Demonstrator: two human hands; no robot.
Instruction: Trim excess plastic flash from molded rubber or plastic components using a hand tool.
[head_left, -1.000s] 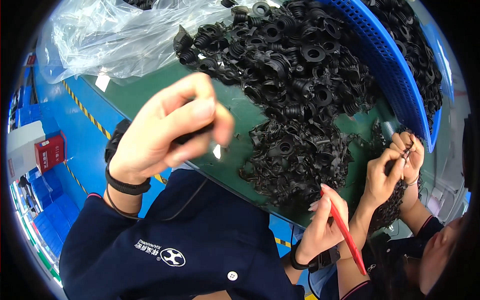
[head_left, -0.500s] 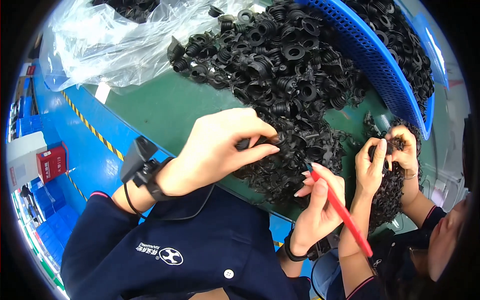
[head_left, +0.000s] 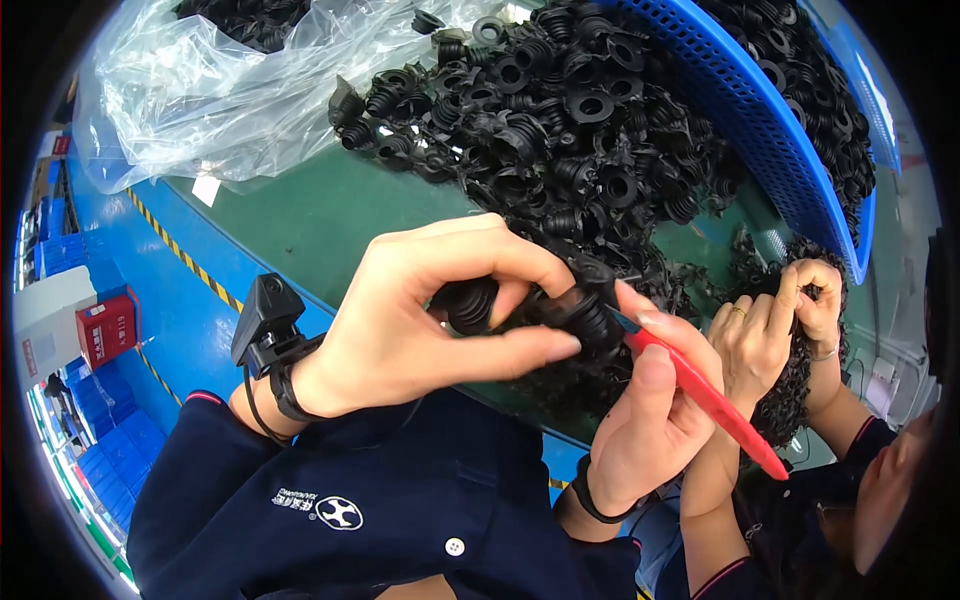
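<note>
My left hand (head_left: 440,310) is closed, with thumb and fingers pinching a ribbed black rubber bellows (head_left: 596,326). A second ribbed black rubber piece (head_left: 468,304) is tucked inside the curl of the same hand. My right hand (head_left: 660,410) grips a slim red-handled tool (head_left: 720,415), whose narrow dark tip meets the edge of the pinched bellows. What kind of tool it is cannot be made out. Beyond my hands lies a large heap of black rubber bellows (head_left: 590,105) on the green table (head_left: 310,225).
A blue perforated basket (head_left: 800,190) full of black rubber parts stands at the far right. At the far left lies a clear plastic bag (head_left: 220,90). Close on my right, a co-worker's hands (head_left: 760,335) work over dark rubber scraps (head_left: 785,400).
Both hands have come together over the near side of the heap. My left hand now shows a bellows at its fingertips, and the red tool's tip has moved to it.
</note>
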